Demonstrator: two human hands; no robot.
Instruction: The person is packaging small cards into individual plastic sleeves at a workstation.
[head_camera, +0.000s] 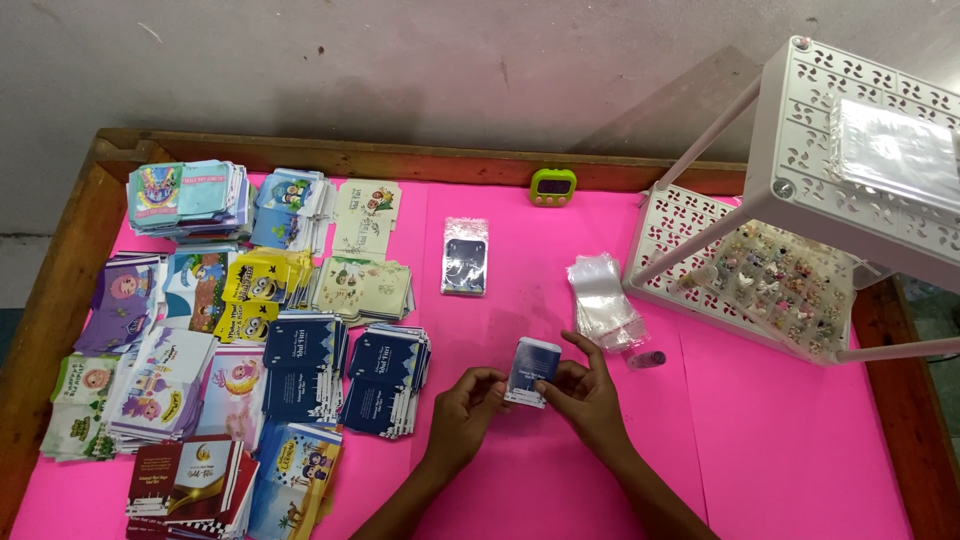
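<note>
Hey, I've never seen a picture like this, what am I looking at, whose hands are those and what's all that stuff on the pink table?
This is one picture from a camera worn on a person's head, looking down at their own two bare hands; there is no machine. The left hand and right hand hold a small dark blue card between them, pinched by the fingers. They work over a pink table with a wooden rim. To the left lie many stacks of printed cards in several colours. Further back lies a bagged dark card, and beside the right hand a pile of clear plastic sleeves. A small green timer stands at the back, and a white perforated rack stands on the right.
</note>
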